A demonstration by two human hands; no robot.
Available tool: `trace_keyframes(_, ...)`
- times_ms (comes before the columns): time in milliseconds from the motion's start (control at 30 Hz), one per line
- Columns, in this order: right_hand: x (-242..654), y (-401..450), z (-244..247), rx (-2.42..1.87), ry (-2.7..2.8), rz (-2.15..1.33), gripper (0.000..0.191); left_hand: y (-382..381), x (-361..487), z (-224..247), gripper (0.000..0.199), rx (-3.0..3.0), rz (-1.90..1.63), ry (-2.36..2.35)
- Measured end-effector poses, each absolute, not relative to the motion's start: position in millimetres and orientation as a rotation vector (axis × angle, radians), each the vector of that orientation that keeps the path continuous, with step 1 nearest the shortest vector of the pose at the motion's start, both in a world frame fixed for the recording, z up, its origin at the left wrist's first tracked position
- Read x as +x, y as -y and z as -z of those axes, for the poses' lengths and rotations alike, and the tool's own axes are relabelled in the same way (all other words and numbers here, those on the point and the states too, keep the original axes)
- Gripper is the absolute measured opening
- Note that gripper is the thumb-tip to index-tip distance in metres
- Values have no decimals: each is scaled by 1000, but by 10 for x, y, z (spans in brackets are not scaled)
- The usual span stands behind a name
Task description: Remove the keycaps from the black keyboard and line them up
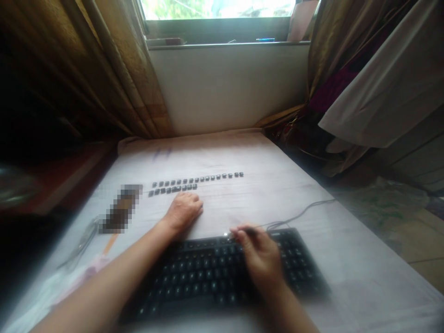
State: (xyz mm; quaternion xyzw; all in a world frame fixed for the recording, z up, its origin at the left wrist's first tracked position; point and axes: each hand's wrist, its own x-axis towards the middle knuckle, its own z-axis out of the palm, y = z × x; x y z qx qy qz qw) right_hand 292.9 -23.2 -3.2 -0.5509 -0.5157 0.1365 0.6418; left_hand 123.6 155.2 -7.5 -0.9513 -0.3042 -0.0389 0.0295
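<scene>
A black keyboard lies in front of me, with its top row of key positions looking bare of caps. Over its upper edge, my right hand is closed round a slim dark-handled tool; its kind is blurred, and a bright spot shows by the fingertips. My left hand rests on the cloth beyond the keyboard, fingers curled in, and what they hold, if anything, is hidden. Just past it are two rows of small black keycaps, the nearer row shorter and ending close to my knuckles.
A pale cloth covers the table. The keyboard's cable runs off to the right edge. At left lie a pixelated dark object, a coiled cord and some plastic wrapping. Curtains flank the window behind.
</scene>
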Motion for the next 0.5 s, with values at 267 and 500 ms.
trace_keyframes(267, 2934, 221, 37, -1275, 1155, -321, 9, -1627, 1146, 106, 19, -2901, 140, 948)
trace_keyframes(500, 2924, 204, 79, -1262, 1170, -333, 11, -2090, 1304, 3, 22, -2781, 288, 1129)
